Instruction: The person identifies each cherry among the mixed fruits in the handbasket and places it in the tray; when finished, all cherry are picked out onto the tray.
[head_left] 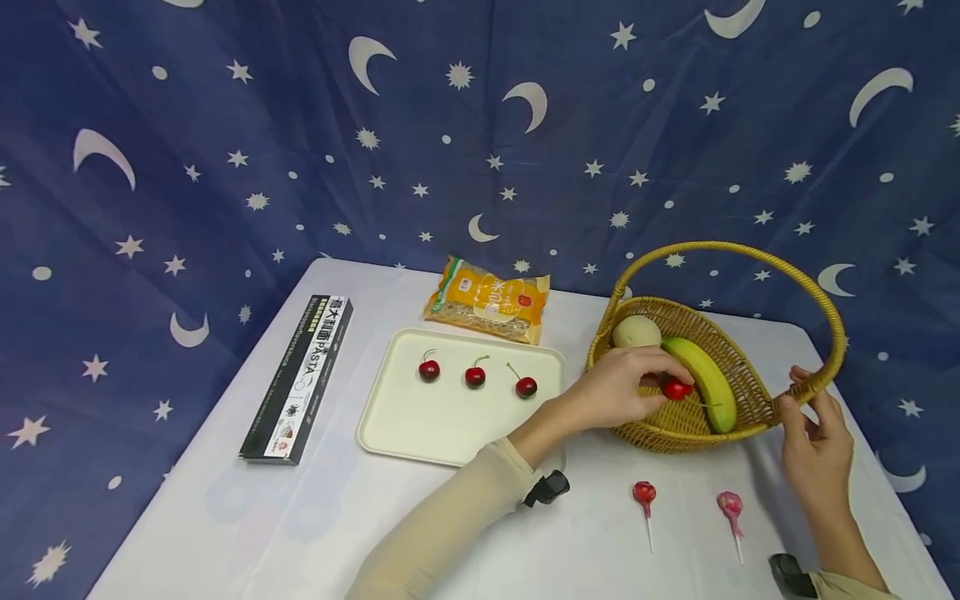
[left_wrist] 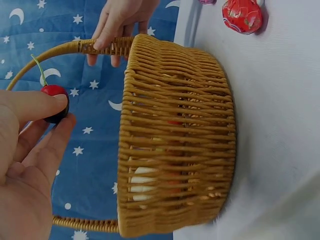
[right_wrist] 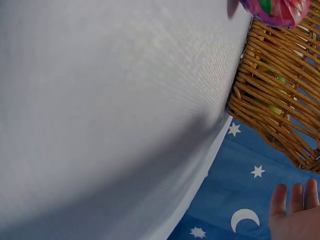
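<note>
My left hand [head_left: 618,387] is over the wicker basket [head_left: 660,442], pinching a dark red cherry [left_wrist: 56,102] by its body between thumb and fingers. The cherry's green stem points up and away in the left wrist view. Below the hand, the basket holds a yellow-green banana [head_left: 705,379] and a pale round fruit [head_left: 637,332]; more contents are hard to make out through the weave. At the basket's right end, my right hand [head_left: 817,450] grips the foot of the handle [left_wrist: 107,46], thumb on the near side and fingers behind.
A cream tray [head_left: 420,425] with three cherries [head_left: 475,377] lies left of the basket. Behind it is a yellow food packet [head_left: 491,300]; farther left, a black pasta box [head_left: 296,379]. Red [head_left: 644,493] and pink [head_left: 730,504] lollipops lie in front of the basket.
</note>
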